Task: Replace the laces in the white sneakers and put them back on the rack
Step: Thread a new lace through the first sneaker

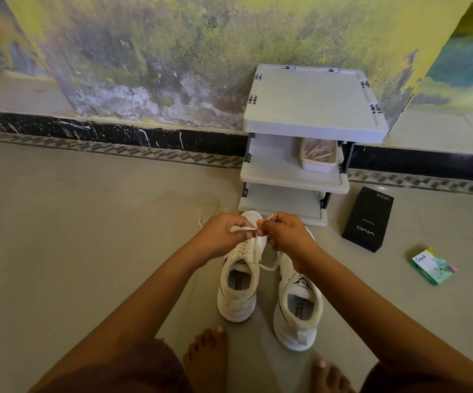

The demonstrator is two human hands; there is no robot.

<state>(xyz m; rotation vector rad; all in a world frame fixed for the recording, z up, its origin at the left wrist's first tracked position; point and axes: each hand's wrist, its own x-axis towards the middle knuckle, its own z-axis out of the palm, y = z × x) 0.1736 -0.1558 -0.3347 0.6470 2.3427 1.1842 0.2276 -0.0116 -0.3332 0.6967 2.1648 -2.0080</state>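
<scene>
Head view: left hand (219,235) and right hand (286,236) both pinch the lace (244,228), stretched crosswise between them; sneaker (238,290) directly beneath, eyelets nearer left hand.

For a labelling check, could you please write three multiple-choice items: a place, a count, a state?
1. Where is the black box?
A. on the floor right of the rack
B. on its top
C. on its middle shelf
2. How many white sneakers stand on the floor?
A. one
B. two
C. three
3. What do the left hand and right hand do?
A. both pinch the lace
B. both lie flat
C. one holds the box
Answers: A, it lies on the floor beside the rack; B, a pair stands together; A, each pinches the lace.
</scene>
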